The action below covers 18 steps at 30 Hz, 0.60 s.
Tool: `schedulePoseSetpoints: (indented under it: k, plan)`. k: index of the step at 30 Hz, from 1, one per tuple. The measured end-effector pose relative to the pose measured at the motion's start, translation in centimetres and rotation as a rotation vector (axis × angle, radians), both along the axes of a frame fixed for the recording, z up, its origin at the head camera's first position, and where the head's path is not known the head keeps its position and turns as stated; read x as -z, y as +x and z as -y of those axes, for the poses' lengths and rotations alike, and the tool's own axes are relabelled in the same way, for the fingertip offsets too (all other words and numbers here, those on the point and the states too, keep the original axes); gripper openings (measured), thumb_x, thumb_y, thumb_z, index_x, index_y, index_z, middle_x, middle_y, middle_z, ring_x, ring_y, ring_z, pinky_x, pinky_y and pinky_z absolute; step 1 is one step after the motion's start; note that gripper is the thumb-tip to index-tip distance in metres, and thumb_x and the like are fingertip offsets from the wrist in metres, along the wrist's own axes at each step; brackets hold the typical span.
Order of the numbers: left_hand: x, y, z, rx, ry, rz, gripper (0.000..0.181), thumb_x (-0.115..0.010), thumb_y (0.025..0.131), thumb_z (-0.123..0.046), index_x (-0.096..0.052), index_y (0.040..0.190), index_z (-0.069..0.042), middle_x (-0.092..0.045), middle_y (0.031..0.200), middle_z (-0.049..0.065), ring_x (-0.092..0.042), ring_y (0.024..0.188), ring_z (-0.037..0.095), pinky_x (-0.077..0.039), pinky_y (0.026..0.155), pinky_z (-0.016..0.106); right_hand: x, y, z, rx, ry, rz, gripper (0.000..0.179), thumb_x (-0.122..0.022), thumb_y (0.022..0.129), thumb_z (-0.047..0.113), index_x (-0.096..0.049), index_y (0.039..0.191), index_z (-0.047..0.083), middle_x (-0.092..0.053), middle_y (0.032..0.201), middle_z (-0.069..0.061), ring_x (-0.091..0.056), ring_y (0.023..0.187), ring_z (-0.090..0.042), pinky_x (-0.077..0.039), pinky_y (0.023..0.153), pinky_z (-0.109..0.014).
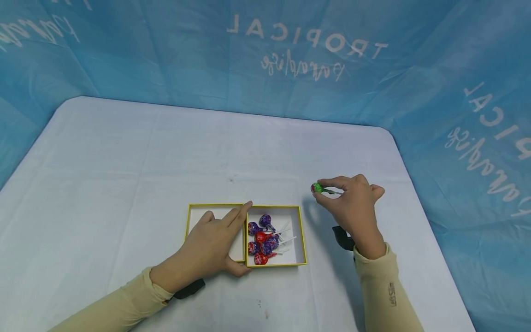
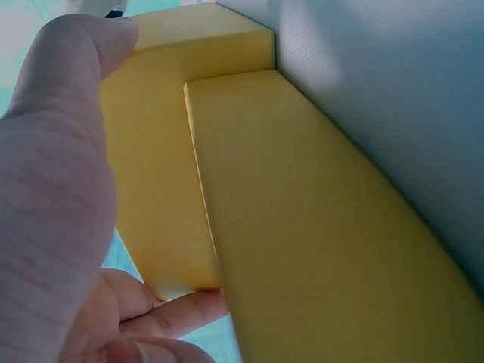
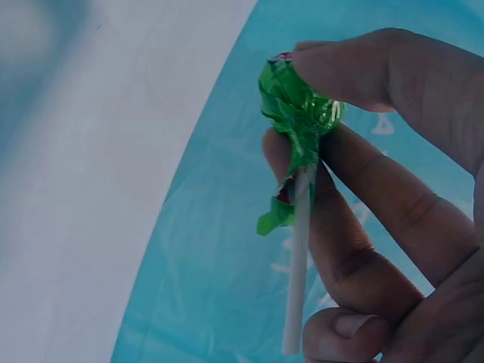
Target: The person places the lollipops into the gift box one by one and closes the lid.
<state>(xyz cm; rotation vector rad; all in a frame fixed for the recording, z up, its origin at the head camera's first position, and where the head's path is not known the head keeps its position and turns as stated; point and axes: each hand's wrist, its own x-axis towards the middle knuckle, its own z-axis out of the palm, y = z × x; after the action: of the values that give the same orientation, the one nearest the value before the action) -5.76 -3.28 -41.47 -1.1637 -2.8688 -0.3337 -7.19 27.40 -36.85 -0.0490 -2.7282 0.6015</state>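
A lollipop in a green wrapper with a white stick is pinched between thumb and fingers of my right hand, raised to the right of a yellow-edged box. Inside that box lie several lollipops in purple and red wrappers, their sticks pointing mostly right. My left hand reaches across a matching shallow tray, probably the lid, and grips the box's left end. In the left wrist view its thumb touches one side of the yellow box, with fingers at the opposite side.
Box and tray stand side by side, touching, on a white-covered table. Blue fabric with white lettering hangs behind and at the sides. Small dark marks dot the cloth.
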Motion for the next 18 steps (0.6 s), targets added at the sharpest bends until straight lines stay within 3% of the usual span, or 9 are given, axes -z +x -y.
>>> schedulePoseSetpoints:
  k: [18]
  plan:
    - [0.0,-0.2,0.0,0.009,-0.001,0.030,0.136,-0.074,0.057,-0.082,-0.027,0.159,-0.004,-0.054,0.147,0.005,-0.042,0.052,0.005,-0.030,0.069,0.030,-0.2,1.5,3.1,-0.101,0.031,0.062,0.025,-0.092,0.071,0.023,-0.084,0.094,0.020,-0.078,0.089,0.002,-0.046,0.080,-0.019,-0.016,0.083,-0.057]
